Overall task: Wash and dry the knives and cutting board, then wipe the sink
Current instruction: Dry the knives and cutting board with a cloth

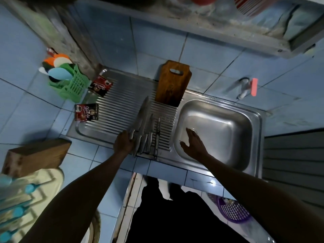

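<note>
Several steel knives (146,130) lie side by side on the ribbed drainboard (115,109), blades pointing away from me. My left hand (123,142) grips the handle of the leftmost, largest knife (140,118). A brown wooden cutting board (172,83) leans upright against the tiled wall behind the drainboard. My right hand (193,142) hovers with its fingers spread over the steel sink basin (228,134), near the drain, and holds nothing.
A tap with a pink handle (249,86) juts from the wall above the basin. Two dark sachet packs (86,112) and a green basket of plastic spoons (68,81) sit left of the drainboard. A wooden knife block (35,156) stands at near left.
</note>
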